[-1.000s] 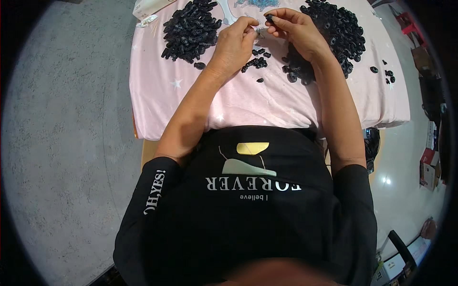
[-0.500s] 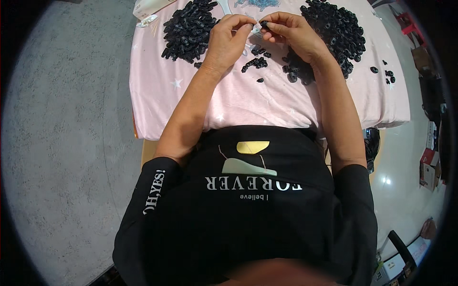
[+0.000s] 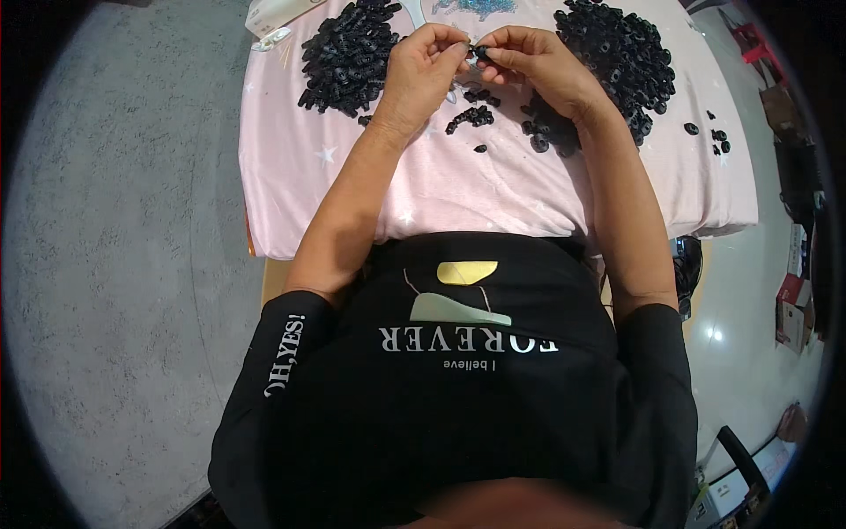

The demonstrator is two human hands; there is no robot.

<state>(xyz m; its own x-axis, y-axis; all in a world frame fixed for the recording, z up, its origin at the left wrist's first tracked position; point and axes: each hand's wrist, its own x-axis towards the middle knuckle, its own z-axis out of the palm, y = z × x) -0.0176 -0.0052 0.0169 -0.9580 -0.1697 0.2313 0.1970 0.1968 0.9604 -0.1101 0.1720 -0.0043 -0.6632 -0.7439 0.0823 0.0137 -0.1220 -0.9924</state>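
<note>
My left hand (image 3: 427,66) and my right hand (image 3: 533,60) meet over the far middle of the table. The right thumb and fingers pinch a small black plastic part (image 3: 481,53). Against its left side, my left fingertips are closed on something small and dark that they mostly hide. Left of my hands lies a heap of long, ridged black parts (image 3: 348,57). To the right is a heap of round black parts (image 3: 621,62), some with holes. Just below the hands, a few small black pieces (image 3: 470,117) lie in a loose cluster.
A pink cloth with pale stars (image 3: 493,189) covers the table. A pile of clear bluish bits (image 3: 476,7) lies at the far edge, and a white box (image 3: 278,13) stands far left. Several stray black parts (image 3: 718,141) lie at the right. Cartons (image 3: 793,309) stand on the floor, right.
My two hands have come together: the gap between their fingertips has closed, and the black part in the right hand now meets the left fingertips. The heaps look the same.
</note>
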